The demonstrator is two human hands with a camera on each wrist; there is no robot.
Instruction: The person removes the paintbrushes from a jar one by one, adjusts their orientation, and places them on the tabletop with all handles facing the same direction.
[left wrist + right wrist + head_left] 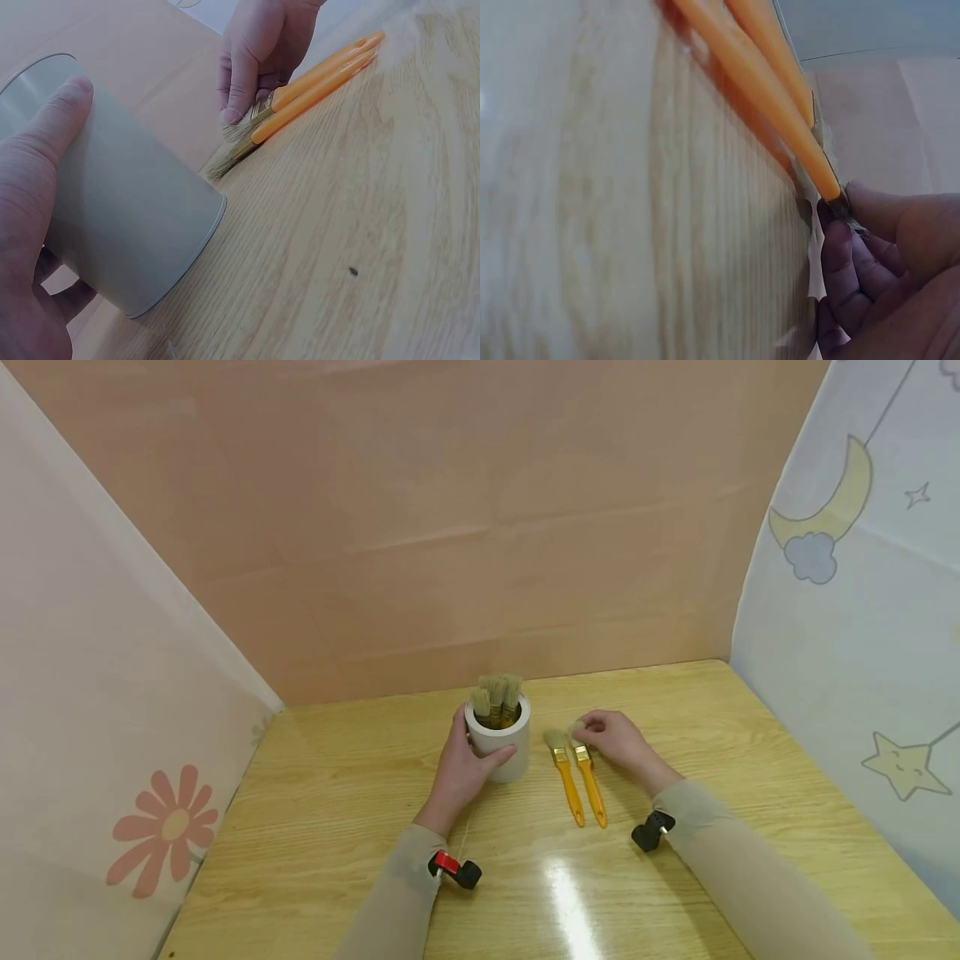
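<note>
- pinching the bristles of the right brush (588, 777) between thumb and fingers of the right hand (617, 739); best gripped close to the metal band, to avoid bending loose tips.
- lying on the table (337, 810), that brush: just beside the left brush (567, 781), nearly parallel, with handle toward the person and bristles away.
- judged likely to be a pick-up; raise the bristle end straight up before going sideways, so as not to nudge the neighbour.
- gripping the canister (495, 743) with the left hand (463, 772), thumb laid across the near wall; brace gently, upright, without squeezing or tipping.
- note the brushes in the canister (497, 692), standing bristles up and close together, well within reach of the right hand.
- to match these, turn the handle downward over the mouth, look for a gap, and lower slowly rather than push.
- take care not to sweep a sleeve or wrist camera (651, 832) over the left brush.
</note>
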